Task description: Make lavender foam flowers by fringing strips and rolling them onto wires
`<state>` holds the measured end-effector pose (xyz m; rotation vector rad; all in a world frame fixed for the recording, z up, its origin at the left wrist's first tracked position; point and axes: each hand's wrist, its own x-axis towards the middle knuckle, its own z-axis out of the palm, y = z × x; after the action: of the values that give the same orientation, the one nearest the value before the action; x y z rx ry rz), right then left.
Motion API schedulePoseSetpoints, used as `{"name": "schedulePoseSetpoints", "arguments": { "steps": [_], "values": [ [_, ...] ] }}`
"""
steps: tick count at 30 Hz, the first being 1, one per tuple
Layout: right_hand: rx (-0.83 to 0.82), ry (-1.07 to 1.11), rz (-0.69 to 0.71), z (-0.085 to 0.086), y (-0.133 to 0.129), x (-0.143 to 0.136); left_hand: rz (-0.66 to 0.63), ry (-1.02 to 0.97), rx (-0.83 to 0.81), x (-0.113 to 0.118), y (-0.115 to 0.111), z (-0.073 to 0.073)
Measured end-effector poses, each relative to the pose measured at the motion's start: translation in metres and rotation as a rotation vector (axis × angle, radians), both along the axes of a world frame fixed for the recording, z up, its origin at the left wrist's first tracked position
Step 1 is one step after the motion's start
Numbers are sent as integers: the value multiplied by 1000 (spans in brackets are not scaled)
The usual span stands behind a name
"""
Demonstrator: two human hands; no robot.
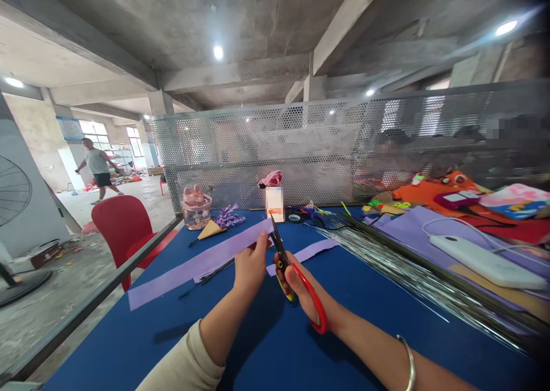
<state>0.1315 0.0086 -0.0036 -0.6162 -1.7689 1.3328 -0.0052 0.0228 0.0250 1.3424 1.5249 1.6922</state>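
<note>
My left hand pinches a long purple strip near its right end; the strip slants down to the left over the blue table. In my right hand are red-handled scissors, their dark blades pointing up at the strip's right end. How far the blades are apart is hard to tell. Something yellow shows beneath the right hand's fingers. Another purple strip lies on the table behind the right hand, and more purple material lies under the held strip.
At the back stand a pink-lidded jar, a purple fringed bundle and a perforated metal screen. Thin wires, purple sheets and a white device lie right. A red chair and a walking person are left.
</note>
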Motion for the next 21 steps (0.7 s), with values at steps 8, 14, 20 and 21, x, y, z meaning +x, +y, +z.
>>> {"name": "schedulePoseSetpoints", "arguments": {
  "steps": [8, 14, 20, 21],
  "values": [
    [44, 17, -46, -8, 8, 0, -90, 33, -32, 5, -5, 1],
    [54, 34, -41, -8, 8, 0, -122, 11, -24, 5, -6, 3],
    [-26, 96, -76, -4, 5, -5, -140, 35, -26, 5, -8, 3],
    [-33, 98, -104, -4, 4, -6, -139, 39, -25, 5, -8, 3]
  ]
}}
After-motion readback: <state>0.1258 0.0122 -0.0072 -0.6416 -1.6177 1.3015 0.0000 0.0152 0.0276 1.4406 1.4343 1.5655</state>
